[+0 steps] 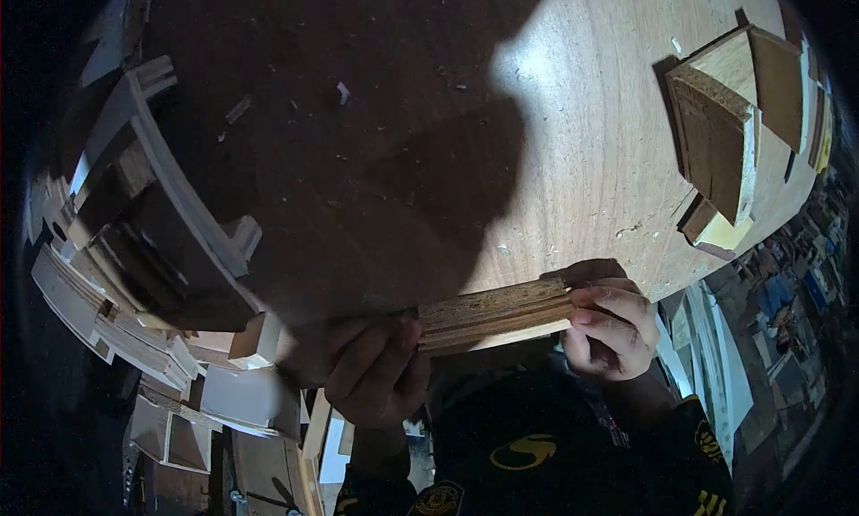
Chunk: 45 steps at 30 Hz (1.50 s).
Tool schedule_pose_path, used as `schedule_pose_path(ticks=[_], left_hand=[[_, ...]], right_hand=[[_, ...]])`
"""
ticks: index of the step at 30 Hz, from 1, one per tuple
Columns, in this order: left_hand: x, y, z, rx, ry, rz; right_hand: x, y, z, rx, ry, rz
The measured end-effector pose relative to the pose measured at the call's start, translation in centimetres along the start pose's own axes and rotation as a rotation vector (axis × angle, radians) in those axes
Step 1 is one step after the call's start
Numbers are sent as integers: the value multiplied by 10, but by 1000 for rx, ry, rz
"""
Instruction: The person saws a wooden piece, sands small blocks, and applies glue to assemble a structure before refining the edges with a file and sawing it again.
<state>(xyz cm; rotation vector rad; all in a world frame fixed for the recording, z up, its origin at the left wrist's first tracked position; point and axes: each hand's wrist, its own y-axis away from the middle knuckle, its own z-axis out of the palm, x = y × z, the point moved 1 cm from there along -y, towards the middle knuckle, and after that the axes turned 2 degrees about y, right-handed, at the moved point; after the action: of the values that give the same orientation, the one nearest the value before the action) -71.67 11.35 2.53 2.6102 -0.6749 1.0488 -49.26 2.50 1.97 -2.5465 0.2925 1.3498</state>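
Note:
A short wooden block (494, 317) with a rough, layered face and a pale lower edge is held across the front edge of the wooden table (591, 158). My left hand (378, 366) grips its left end with the fingers closed, in shadow. At the other end, my right hand (613, 326) has its fingers and thumb closed on the wood. The block tilts slightly, its right end higher in view.
Wooden frames and boards (170, 194) are piled along the left side. A box-like wooden piece (716, 131) stands at the right, with a small block (716, 228) beside it. Wood chips (343, 93) dot the tabletop. Scraps (787, 337) cover the floor at right.

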Motion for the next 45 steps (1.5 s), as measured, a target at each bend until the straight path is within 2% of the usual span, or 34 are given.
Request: schedule_pose_path(ticks=[4, 8, 15, 31, 36, 40, 42, 45], left_hand=[[2, -1, -1, 2, 0, 2], [2, 0, -2, -9, -23, -21], [0, 3, -1, -41, -41, -28], [0, 5, 0, -11, -36, -26], [0, 2, 0, -16, -9, -21], [0, 3, -2, -37, -37, -26], [1, 3, -2, -46, -58, -38], [1, 1, -1, -38, -60, -8]], right_hand=[[-3, 0, 2, 45, -5, 29], [-6, -7, -6, -65, -3, 84], [3, 0, -2, -28, -23, -29], [3, -2, -3, -20, -43, -35], [1, -1, -7, -139, -11, 10], [3, -1, -5, -135, -6, -12], [5, -4, 1, 24, -13, -75], [4, -4, 2, 35, -6, -61]])
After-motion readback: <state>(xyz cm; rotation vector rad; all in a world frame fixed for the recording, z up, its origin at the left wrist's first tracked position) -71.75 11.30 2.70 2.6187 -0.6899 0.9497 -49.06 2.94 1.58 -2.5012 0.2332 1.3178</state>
